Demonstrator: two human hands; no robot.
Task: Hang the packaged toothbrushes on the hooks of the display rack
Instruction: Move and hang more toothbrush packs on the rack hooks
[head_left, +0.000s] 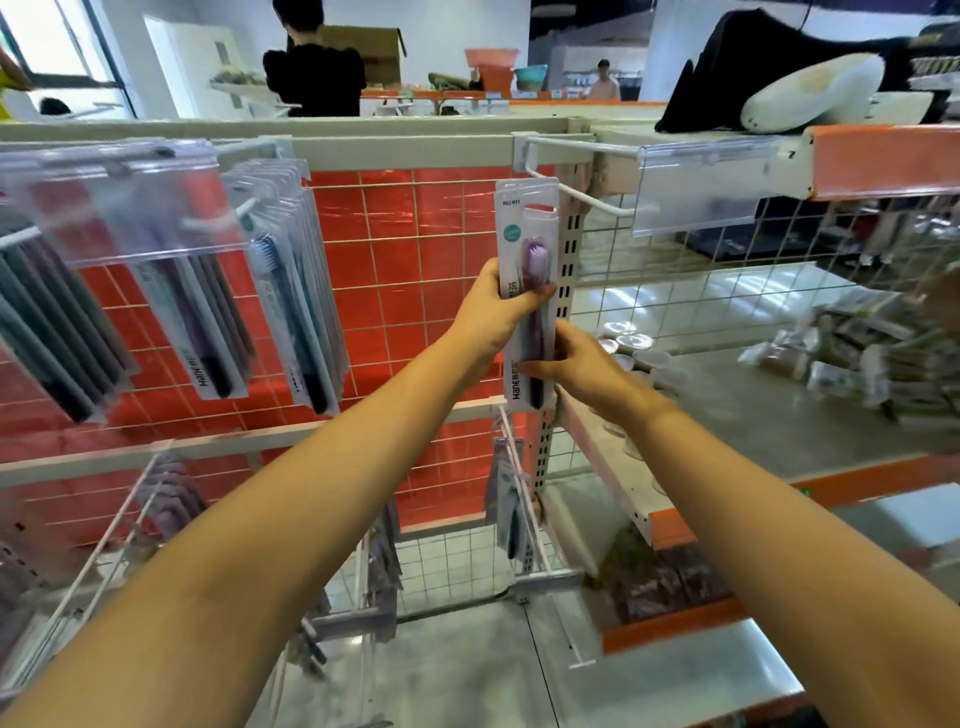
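At the grip, a packaged toothbrush (525, 291) stood upright, held by two hands. Left hand (493, 317): fingers curled round the pack's middle from its left edge, thumb across the front. Right hand (576, 366): just below the left, fingers pinching the lower right edge of the same pack. Pack contents: one purple-headed brush with a dark handle end, white card marked "NO.911" at top. The pack's top slot lay level with the root of a white hook (587, 200) that reached out to the right; whether the slot was threaded on it could not be told.

Below the grip: a lower hook (524, 499) carrying a few similar packs (506, 504).

Left of the grip: hanging toothbrush packs (291, 280) in rows on further hooks, clear price holders in front of them.

Behind the grip: the display rack (415, 249), a white wire grid over a red backing panel.

Right of the grip: a clear price-tag holder (701, 187) at the hook's outer end, and a shelf (769, 415) bearing small wrapped goods.

Beyond the rack: a person in black (317, 67) beside a cardboard box.
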